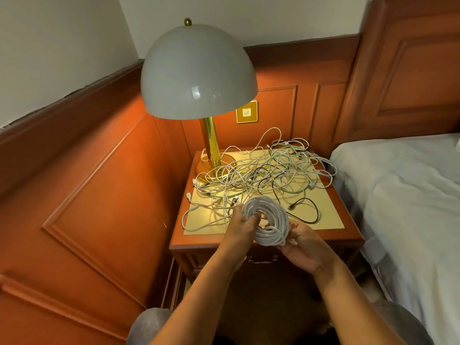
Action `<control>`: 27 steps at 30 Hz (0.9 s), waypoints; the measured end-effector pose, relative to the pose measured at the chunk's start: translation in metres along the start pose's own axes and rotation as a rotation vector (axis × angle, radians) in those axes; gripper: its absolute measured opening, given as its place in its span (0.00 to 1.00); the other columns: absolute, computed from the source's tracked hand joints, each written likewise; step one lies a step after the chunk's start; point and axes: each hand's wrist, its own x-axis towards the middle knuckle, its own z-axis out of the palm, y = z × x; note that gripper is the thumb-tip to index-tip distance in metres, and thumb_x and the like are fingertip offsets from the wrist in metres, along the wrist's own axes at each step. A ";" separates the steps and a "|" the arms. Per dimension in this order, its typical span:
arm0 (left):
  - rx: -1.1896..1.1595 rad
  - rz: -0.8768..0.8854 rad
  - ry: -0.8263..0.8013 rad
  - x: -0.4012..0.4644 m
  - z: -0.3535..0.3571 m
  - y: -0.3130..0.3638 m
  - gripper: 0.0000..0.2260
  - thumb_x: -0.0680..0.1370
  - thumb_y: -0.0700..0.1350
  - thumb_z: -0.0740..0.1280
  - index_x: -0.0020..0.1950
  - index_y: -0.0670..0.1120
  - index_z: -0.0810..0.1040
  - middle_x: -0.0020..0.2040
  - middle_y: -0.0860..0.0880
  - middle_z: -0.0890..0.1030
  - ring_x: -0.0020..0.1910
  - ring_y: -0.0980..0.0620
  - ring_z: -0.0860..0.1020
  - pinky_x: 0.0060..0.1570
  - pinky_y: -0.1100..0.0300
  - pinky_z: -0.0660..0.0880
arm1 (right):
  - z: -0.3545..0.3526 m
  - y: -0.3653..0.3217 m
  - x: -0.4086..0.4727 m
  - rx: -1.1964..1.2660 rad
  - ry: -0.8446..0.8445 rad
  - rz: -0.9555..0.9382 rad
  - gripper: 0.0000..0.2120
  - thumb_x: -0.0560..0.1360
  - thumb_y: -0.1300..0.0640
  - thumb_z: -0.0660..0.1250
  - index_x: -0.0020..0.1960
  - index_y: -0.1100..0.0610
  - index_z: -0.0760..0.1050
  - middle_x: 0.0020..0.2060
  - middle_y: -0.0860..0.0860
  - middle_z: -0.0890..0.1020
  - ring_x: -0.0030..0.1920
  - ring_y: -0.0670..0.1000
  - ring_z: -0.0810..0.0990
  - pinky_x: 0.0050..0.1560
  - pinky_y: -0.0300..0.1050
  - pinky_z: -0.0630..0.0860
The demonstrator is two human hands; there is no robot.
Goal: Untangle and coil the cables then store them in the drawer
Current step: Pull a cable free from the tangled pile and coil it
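You have a coiled white cable [270, 221] held up in front of the lamp [199, 73], just over the near edge of the tabletop [331, 220]. Your left hand [242, 226] has its grip closed on the coil's left side, thumb and fingers hooked through the loops. Your right hand [302, 241] has its grip closed under the coil's lower right edge, fingers curled round the strands. Between the coil and the lamp's gold base, the tangle of cables [263, 170] lies spread across the tabletop, mostly white strands with a few pale green and black ones mixed in; some loops lie against the lamp's base. A loose black cable [311, 210] curls on the tabletop to the right of the coil, on the side away from the lamp. The drawer [262, 260] sits closed below the tabletop's front edge, directly under your hands, its metal handle showing.
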 end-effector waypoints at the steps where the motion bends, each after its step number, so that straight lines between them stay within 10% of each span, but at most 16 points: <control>1: 0.009 -0.004 -0.001 0.000 0.000 -0.002 0.06 0.81 0.41 0.62 0.57 0.49 0.70 0.54 0.41 0.77 0.52 0.46 0.78 0.57 0.48 0.76 | 0.000 -0.001 -0.001 0.013 -0.017 -0.009 0.19 0.75 0.69 0.56 0.64 0.65 0.74 0.58 0.66 0.79 0.58 0.62 0.80 0.60 0.56 0.78; 6: 0.159 0.010 0.045 0.001 0.005 -0.006 0.08 0.81 0.39 0.60 0.59 0.47 0.67 0.54 0.39 0.77 0.52 0.40 0.79 0.52 0.44 0.77 | 0.002 -0.008 -0.009 0.139 -0.033 -0.015 0.31 0.63 0.69 0.61 0.67 0.64 0.72 0.59 0.65 0.78 0.58 0.64 0.78 0.57 0.59 0.78; 14: 0.279 0.065 0.083 -0.003 0.013 -0.009 0.07 0.82 0.43 0.61 0.59 0.45 0.66 0.50 0.45 0.78 0.44 0.53 0.81 0.40 0.61 0.79 | 0.021 0.002 -0.020 0.025 0.102 -0.051 0.20 0.70 0.70 0.58 0.61 0.64 0.74 0.50 0.62 0.82 0.48 0.58 0.82 0.49 0.51 0.81; 23: 0.297 0.078 0.154 -0.007 0.021 -0.010 0.06 0.81 0.42 0.60 0.56 0.44 0.65 0.46 0.46 0.76 0.44 0.46 0.80 0.42 0.49 0.78 | 0.019 0.015 -0.024 0.033 0.218 -0.141 0.18 0.73 0.66 0.61 0.62 0.61 0.75 0.55 0.64 0.79 0.53 0.60 0.79 0.52 0.52 0.79; 27: 0.278 0.063 0.147 -0.005 0.022 -0.011 0.06 0.82 0.41 0.60 0.57 0.44 0.65 0.46 0.47 0.76 0.42 0.53 0.78 0.34 0.62 0.75 | 0.021 0.022 -0.027 0.053 0.236 -0.136 0.20 0.69 0.62 0.65 0.62 0.60 0.75 0.51 0.62 0.81 0.48 0.57 0.81 0.48 0.49 0.78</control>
